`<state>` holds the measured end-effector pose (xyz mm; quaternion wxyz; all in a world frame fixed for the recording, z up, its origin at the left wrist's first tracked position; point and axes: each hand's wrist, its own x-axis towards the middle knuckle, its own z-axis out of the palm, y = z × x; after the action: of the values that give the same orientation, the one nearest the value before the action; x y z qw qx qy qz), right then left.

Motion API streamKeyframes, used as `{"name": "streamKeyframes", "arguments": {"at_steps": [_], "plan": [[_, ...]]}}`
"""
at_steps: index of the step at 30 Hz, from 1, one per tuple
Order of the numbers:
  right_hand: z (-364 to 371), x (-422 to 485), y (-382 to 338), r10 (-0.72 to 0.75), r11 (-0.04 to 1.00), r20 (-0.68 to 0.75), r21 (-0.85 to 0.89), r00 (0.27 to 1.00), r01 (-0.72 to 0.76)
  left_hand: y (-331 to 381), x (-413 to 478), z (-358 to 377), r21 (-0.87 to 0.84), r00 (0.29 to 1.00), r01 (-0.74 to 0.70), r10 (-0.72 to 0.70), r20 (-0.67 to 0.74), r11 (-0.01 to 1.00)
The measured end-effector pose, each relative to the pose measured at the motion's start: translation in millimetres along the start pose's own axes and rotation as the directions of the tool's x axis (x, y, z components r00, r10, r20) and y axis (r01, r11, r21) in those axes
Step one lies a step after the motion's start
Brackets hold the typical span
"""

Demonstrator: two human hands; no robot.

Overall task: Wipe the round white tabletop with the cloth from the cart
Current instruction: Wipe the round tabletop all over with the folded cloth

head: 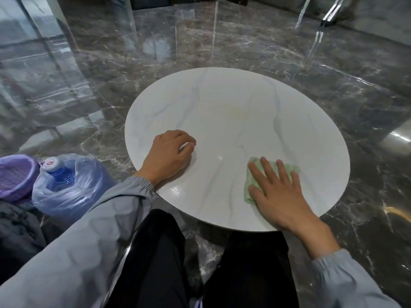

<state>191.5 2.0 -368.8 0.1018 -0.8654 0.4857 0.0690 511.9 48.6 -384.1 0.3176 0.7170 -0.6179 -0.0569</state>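
The round white tabletop [233, 112] with faint grey veins fills the middle of the head view. A pale green cloth [252, 183] lies flat on its near right part. My right hand [278, 192] presses down on the cloth with straight, spread fingers. My left hand [169, 154] rests on the near left part of the tabletop, its fingers curled under and holding nothing. A faint yellowish patch shows near the table's centre.
A blue water jug in a clear plastic bag [66, 181] stands on the floor at the left, beside a purple basket [15, 176]. Glossy dark marble floor [333, 63] surrounds the table. My dark-trousered legs [200, 263] are under the near edge.
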Motion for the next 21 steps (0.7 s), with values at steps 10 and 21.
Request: {"name": "streamKeyframes", "arguments": {"at_steps": [10, 21], "plan": [[17.7, -15.7, -101.1, -0.472, 0.881, -0.033, -0.024, 0.881, 0.472, -3.0, -2.0, -5.9, -0.188, 0.996, 0.057, -0.069, -0.058, 0.981], [3.2, 44.7, -93.7, -0.268, 0.963, -0.035, -0.044, 0.963, 0.267, 0.0, -41.4, -16.1, -0.666, 0.768, 0.13, -0.499, -0.401, 0.734]]}}
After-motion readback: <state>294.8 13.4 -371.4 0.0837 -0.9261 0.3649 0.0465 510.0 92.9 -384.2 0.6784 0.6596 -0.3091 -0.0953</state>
